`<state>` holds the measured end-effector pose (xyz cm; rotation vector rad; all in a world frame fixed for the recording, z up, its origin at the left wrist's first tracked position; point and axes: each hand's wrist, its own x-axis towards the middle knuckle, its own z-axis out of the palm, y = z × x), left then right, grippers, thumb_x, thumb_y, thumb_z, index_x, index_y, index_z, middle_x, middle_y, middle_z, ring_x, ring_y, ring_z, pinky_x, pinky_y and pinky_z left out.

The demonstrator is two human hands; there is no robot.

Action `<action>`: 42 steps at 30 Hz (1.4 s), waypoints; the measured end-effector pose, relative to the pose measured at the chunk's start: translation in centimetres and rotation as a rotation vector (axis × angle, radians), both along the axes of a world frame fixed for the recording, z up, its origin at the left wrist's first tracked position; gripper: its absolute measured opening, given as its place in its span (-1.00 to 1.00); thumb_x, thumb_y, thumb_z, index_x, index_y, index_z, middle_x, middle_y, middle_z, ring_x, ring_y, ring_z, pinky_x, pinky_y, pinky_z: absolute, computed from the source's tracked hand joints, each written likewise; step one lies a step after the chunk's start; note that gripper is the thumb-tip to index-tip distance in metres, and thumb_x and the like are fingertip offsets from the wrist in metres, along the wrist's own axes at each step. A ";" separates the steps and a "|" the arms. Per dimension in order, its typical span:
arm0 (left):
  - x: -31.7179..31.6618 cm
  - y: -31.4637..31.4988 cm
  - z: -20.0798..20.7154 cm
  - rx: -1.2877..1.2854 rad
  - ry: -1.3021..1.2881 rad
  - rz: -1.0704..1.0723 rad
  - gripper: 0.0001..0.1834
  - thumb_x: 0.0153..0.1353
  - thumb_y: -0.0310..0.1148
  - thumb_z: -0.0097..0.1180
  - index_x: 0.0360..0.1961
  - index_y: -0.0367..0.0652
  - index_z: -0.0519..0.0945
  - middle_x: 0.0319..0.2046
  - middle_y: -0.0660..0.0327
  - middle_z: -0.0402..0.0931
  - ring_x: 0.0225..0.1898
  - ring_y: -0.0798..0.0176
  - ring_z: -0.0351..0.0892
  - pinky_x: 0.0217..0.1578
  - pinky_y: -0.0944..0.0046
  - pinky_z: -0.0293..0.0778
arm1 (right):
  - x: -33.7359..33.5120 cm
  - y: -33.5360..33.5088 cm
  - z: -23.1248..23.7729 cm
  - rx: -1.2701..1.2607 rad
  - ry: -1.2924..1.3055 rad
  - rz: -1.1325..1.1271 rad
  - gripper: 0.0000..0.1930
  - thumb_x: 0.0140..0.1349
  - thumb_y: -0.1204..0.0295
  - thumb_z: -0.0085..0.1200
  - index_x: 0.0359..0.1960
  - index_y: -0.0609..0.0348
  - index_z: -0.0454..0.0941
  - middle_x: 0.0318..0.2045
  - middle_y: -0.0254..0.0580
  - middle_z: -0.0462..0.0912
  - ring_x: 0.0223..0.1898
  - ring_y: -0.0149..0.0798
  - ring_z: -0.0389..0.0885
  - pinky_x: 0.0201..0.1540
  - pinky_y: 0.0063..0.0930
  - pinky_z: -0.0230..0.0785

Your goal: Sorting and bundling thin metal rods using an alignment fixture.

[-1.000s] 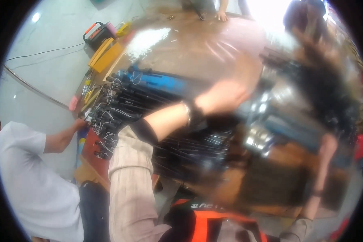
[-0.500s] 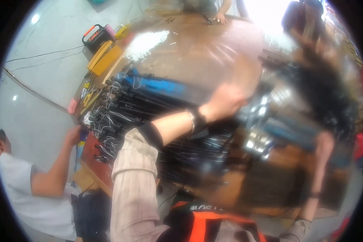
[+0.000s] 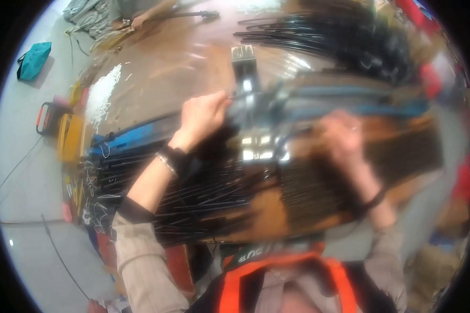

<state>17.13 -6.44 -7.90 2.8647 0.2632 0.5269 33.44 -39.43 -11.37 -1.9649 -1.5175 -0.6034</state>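
Two hands are held over the table (image 3: 162, 78): the left hand (image 3: 203, 115) just left of the metal block (image 3: 244, 62), the right hand (image 3: 342, 133) well to the right and slightly nearer. The left hand's fingers are curled in; the right hand also looks curled but is badly blurred. Whether anything is gripped by either, or how tightly, cannot be told.

Black rods (image 3: 209, 195) are spread at near left, partly beneath the left forearm, and a dark bundle (image 3: 282, 34) is laid at far right. A blue strip (image 3: 136, 136) is seen at left, white pieces (image 3: 103, 99) are heaped at far left, and blurred blue bars (image 3: 402, 108) are set at right. Another person's hand (image 3: 138, 22) is seen at far left.

By judgement, a handling step beside the block is in hand. For the next move, steady fingers and a clear gap between the hands are called for, with the rods under the left forearm left unsnagged.
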 end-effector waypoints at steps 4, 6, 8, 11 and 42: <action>-0.3 -0.1 0.1 -0.005 0.002 0.001 -0.82 0.26 -0.22 0.06 -0.41 -0.05 0.55 -0.51 0.03 0.58 -0.45 -0.14 0.58 -0.46 -0.07 0.45 | -1.4 2.1 0.3 -0.052 0.133 0.043 -0.76 0.23 0.45 0.15 -0.08 0.21 0.59 -0.19 -0.15 0.67 0.00 -0.05 0.54 0.05 -0.19 0.29; -0.3 -0.1 -0.1 0.002 -0.029 -0.002 -0.83 0.25 -0.23 0.08 -0.43 -0.05 0.54 -0.54 0.03 0.56 -0.46 -0.14 0.58 -0.48 -0.07 0.44 | -1.7 3.0 0.4 -0.105 0.293 0.071 -0.78 0.23 0.46 0.15 -0.11 0.22 0.58 -0.25 -0.13 0.65 -0.08 -0.04 0.55 -0.04 -0.24 0.34; -0.2 -0.1 -0.3 -0.009 -0.039 -0.009 -0.83 0.24 -0.23 0.09 -0.43 -0.05 0.53 -0.55 0.04 0.55 -0.47 -0.14 0.58 -0.49 -0.07 0.44 | -1.8 2.5 -0.1 -0.111 0.353 0.087 -0.79 0.23 0.46 0.16 -0.12 0.23 0.57 -0.27 -0.11 0.64 -0.12 -0.03 0.55 -0.07 -0.24 0.36; -0.2 0.0 -1.4 0.133 -0.150 -0.059 -0.84 0.24 -0.28 0.10 -0.46 -0.06 0.52 -0.58 0.05 0.53 -0.51 -0.14 0.55 -0.51 -0.07 0.43 | -1.9 2.5 -1.0 -0.125 0.503 0.124 -0.80 0.22 0.45 0.17 -0.15 0.25 0.56 -0.30 -0.07 0.61 -0.18 0.00 0.55 -0.12 -0.25 0.39; -19.9 -9.4 -3.8 0.034 0.228 0.016 -0.83 0.21 -0.27 0.16 -0.32 -0.13 0.50 -0.31 0.20 0.39 -0.20 0.17 0.38 -0.24 0.20 0.33 | -9.7 3.0 0.8 -0.400 0.541 0.240 -0.89 0.14 0.54 0.20 -0.31 0.25 0.56 -0.44 -0.07 0.52 -0.41 -0.06 0.53 -0.35 -0.32 0.39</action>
